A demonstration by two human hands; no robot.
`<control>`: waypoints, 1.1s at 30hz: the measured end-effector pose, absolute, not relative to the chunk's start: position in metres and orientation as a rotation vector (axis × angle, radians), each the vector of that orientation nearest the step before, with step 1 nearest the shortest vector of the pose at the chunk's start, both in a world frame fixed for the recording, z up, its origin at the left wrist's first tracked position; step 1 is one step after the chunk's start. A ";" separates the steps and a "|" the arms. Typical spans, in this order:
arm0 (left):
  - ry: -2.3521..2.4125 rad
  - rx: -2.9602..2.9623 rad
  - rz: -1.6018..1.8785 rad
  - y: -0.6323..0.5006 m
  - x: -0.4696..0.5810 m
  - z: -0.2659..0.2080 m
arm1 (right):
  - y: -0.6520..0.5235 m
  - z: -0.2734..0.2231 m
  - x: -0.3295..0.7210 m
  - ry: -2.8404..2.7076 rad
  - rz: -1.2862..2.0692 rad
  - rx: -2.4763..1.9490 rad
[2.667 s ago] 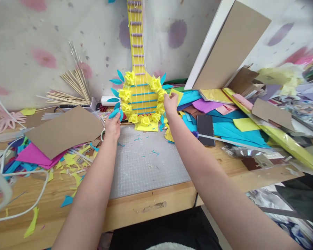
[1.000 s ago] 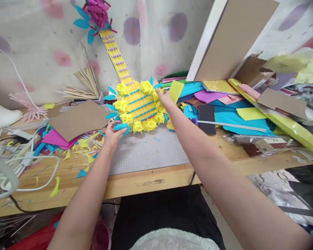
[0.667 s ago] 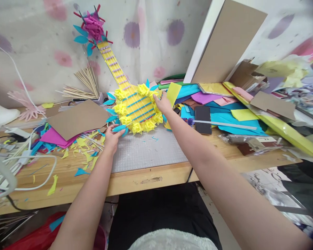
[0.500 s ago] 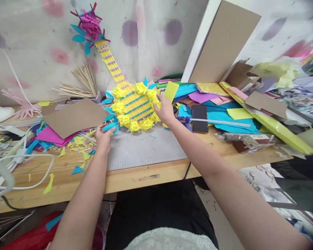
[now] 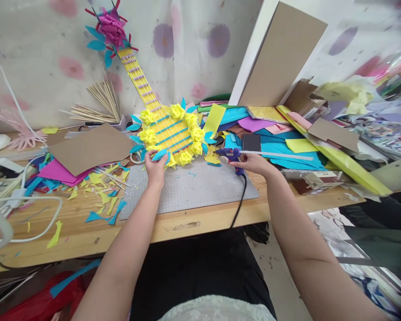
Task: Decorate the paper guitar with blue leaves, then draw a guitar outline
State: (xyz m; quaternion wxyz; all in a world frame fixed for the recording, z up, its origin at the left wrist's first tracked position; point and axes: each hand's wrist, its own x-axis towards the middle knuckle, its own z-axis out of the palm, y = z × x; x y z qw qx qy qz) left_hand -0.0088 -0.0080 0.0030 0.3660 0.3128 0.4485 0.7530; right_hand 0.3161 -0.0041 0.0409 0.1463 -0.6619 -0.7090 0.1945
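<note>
A yellow paper guitar leans against the wall, its body edged with yellow paper roses and blue leaves, a magenta flower at its head. My left hand pinches a blue paper leaf in front of the lower roses. Whether that leaf touches the guitar I cannot tell. To the right, my right hand has its fingers closed on a purple glue gun, which points left and has a long glue stick out of its back.
Under the guitar lies a grey cutting mat. Paper scraps, brown cardboard and white cables cover the left. A phone, coloured sheets and a leaning board are right. The gun's black cord crosses the table edge.
My right hand has left the guitar's right edge and moved right onto the glue gun. My left hand has shifted right with the blue leaf. Blue leaves now show at the guitar's right edge.
</note>
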 end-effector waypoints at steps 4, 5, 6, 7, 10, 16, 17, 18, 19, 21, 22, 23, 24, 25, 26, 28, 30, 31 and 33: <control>1.118 0.938 1.839 -0.024 -0.003 -0.002 | 0.009 0.022 0.300 -1.902 0.588 -1.855; 1.108 0.967 1.821 -0.027 -0.005 -0.002 | 0.011 0.017 0.296 -1.849 0.610 -1.859; 1.098 0.985 1.807 -0.029 -0.007 -0.001 | 0.012 0.013 0.293 -1.790 0.632 -1.860; 1.089 0.991 1.793 -0.031 -0.009 0.000 | 0.013 0.010 0.291 -1.727 0.650 -1.856; 1.078 0.949 1.768 -0.031 -0.012 0.004 | 0.013 0.004 0.290 -1.529 0.725 -1.784; 1.215 0.715 1.810 -0.022 -0.014 0.003 | 0.014 0.022 0.289 -1.176 1.017 -1.421; 1.231 0.702 1.807 -0.021 -0.015 0.001 | 0.015 0.027 0.288 -1.174 1.021 -1.409; 1.247 0.696 1.804 -0.020 -0.016 0.000 | 0.015 0.032 0.288 -1.191 0.998 -1.430; 1.262 0.695 1.802 -0.020 -0.017 -0.001 | 0.015 0.036 0.288 -1.225 0.948 -1.483; 1.293 0.706 1.801 -0.019 -0.020 -0.003 | 0.015 0.044 0.292 -1.325 0.799 -1.655; 1.306 0.711 1.803 -0.019 -0.022 -0.004 | 0.014 0.047 0.295 -1.373 0.727 -1.749; 1.312 0.715 1.808 -0.019 -0.023 -0.004 | 0.013 0.050 0.300 -1.411 0.679 -1.832; 1.312 0.715 1.814 -0.019 -0.024 -0.004 | 0.012 0.051 0.305 -1.436 0.663 -1.897; 1.309 0.714 1.822 -0.019 -0.025 -0.003 | 0.011 0.052 0.310 -1.447 0.679 -1.937; 1.306 0.713 1.828 -0.019 -0.025 -0.003 | 0.010 0.052 0.314 -1.444 0.717 -1.951; 1.297 0.725 1.831 -0.019 -0.025 -0.001 | 0.008 0.049 0.322 -1.397 0.804 -1.894; 1.299 0.741 1.832 -0.019 -0.023 0.000 | 0.007 0.046 0.324 -1.318 0.865 -1.763; 1.305 0.747 1.835 -0.019 -0.021 0.000 | 0.007 0.045 0.324 -1.281 0.885 -1.692; 1.331 0.755 1.849 -0.020 -0.019 0.000 | 0.007 0.044 0.322 -1.236 0.904 -1.594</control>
